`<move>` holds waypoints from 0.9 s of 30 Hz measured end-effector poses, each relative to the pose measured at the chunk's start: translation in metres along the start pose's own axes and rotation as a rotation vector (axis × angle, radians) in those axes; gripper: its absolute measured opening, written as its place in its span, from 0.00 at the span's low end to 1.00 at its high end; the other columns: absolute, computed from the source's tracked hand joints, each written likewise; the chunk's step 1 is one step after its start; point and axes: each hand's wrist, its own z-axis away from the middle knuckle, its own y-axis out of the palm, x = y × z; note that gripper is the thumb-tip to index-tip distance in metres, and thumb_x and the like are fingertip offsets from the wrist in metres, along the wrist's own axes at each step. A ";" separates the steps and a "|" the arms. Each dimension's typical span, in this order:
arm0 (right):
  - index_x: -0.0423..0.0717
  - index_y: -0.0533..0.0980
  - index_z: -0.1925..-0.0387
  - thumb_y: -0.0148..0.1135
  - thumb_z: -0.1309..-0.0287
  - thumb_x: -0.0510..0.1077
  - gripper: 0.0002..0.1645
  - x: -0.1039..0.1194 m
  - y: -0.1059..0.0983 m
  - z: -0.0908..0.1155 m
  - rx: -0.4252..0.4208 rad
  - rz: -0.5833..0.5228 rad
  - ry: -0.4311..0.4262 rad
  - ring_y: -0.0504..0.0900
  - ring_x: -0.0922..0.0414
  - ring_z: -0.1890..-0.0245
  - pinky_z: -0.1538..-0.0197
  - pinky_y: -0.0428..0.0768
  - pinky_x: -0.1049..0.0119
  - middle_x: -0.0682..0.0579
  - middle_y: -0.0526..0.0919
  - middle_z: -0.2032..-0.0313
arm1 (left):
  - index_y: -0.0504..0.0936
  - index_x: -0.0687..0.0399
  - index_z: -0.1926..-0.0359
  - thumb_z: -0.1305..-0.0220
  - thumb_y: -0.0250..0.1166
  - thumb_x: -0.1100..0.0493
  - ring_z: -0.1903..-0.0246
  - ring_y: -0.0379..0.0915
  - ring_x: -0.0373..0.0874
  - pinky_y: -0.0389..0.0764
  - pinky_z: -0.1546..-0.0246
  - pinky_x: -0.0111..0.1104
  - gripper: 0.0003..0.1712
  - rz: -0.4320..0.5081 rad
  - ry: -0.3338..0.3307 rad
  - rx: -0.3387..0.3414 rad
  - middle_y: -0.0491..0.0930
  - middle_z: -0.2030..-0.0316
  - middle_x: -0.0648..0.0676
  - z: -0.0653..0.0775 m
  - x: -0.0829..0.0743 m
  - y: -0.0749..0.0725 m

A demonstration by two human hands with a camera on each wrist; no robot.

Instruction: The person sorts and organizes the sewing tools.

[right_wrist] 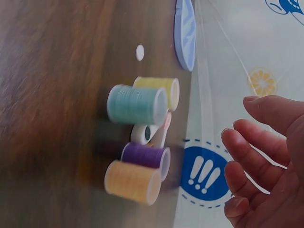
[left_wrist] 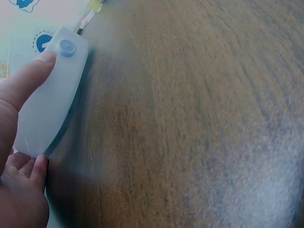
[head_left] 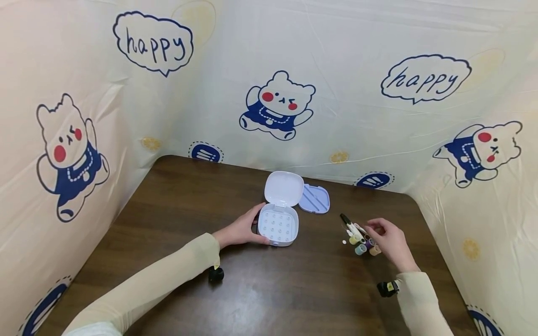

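Note:
A white sewing box (head_left: pixel 295 233) stands on the table with its lid (head_left: pixel 284 187) raised, showing rows of small pegs inside. My left hand (head_left: pixel 241 229) grips its left side. In the left wrist view the thumb (left_wrist: pixel 33 78) lies beside the round front button (left_wrist: pixel 66 47), other fingers at the lower edge. My right hand (head_left: pixel 392 242) hovers beside thread spools, fingers loosely bent and apart, holding nothing. The right wrist view shows teal (right_wrist: pixel 133 105), yellow (right_wrist: pixel 154 84), purple (right_wrist: pixel 142 156) and orange spools (right_wrist: pixel 130 180) lying on their sides.
A lilac tray (head_left: pixel 316 199) with dividers lies right of the raised lid. Among the spools are a black-and-white pen-like tool (head_left: pixel 345 219) and other small white items. A small white disc (head_left: pixel 344 242) lies left of them. Printed cloth (head_left: pixel 344 121) hangs around the table (head_left: pixel 189 196).

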 end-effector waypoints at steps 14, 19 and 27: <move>0.36 0.80 0.45 0.66 0.28 0.48 0.21 -0.028 -0.005 0.013 0.032 0.029 0.065 0.79 0.50 0.60 0.63 0.78 0.67 0.41 0.85 0.56 | 0.46 0.48 0.16 0.46 0.82 0.45 0.25 0.57 0.52 0.65 0.26 0.46 0.68 -0.013 0.024 0.038 0.52 0.19 0.57 -0.003 0.001 -0.004; 0.36 0.79 0.43 0.66 0.28 0.48 0.22 -0.039 -0.006 0.020 0.032 0.029 0.080 0.79 0.49 0.59 0.63 0.78 0.68 0.40 0.85 0.54 | 0.48 0.48 0.16 0.46 0.82 0.44 0.24 0.56 0.53 0.63 0.25 0.48 0.68 -0.025 0.013 0.042 0.52 0.19 0.57 -0.004 0.001 -0.002; 0.36 0.78 0.37 0.66 0.28 0.50 0.28 -0.052 -0.009 0.022 0.008 0.012 0.031 0.82 0.35 0.44 0.45 0.83 0.45 0.33 0.84 0.44 | 0.47 0.50 0.16 0.46 0.82 0.44 0.24 0.55 0.55 0.61 0.24 0.51 0.68 -0.029 0.026 0.031 0.53 0.20 0.59 -0.004 -0.001 -0.005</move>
